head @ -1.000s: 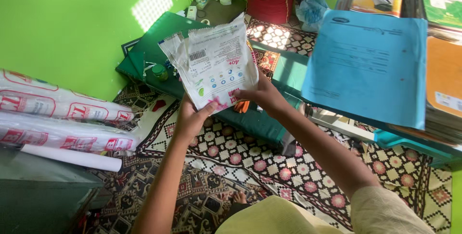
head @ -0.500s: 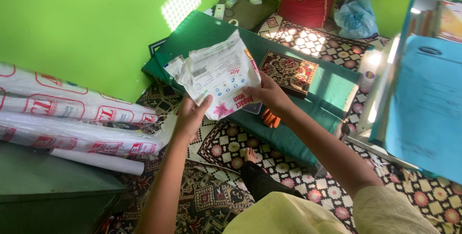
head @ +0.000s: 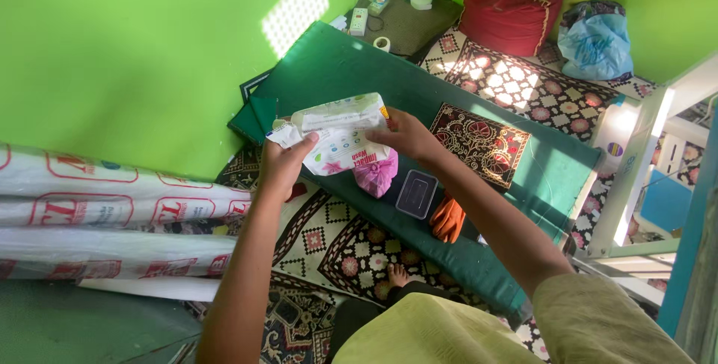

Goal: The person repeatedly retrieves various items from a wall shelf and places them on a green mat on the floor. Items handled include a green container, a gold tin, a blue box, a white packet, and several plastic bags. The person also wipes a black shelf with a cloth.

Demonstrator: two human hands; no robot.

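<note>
both grips pinch a crinkled white plastic pouch (head: 340, 136): left hand (head: 280, 166) at its 8 o'clock corner, right hand (head: 404, 136) at 3 o'clock, above the green mat (head: 419, 87); its print is folded and unclear.

Your inventory: white pouch (head: 340, 139), pink flower print; pink bundle (head: 376, 175); plain green mat (head: 449, 95); red cushion (head: 511, 6); floral-patterned rug (head: 351, 248); bright green wall (head: 134, 50).

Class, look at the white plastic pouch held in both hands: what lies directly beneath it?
Beneath the white plastic pouch a pink bag-like bundle pokes out, resting on the long green mat. The bundle's upper part and the mat there are covered by the pouch.
</note>
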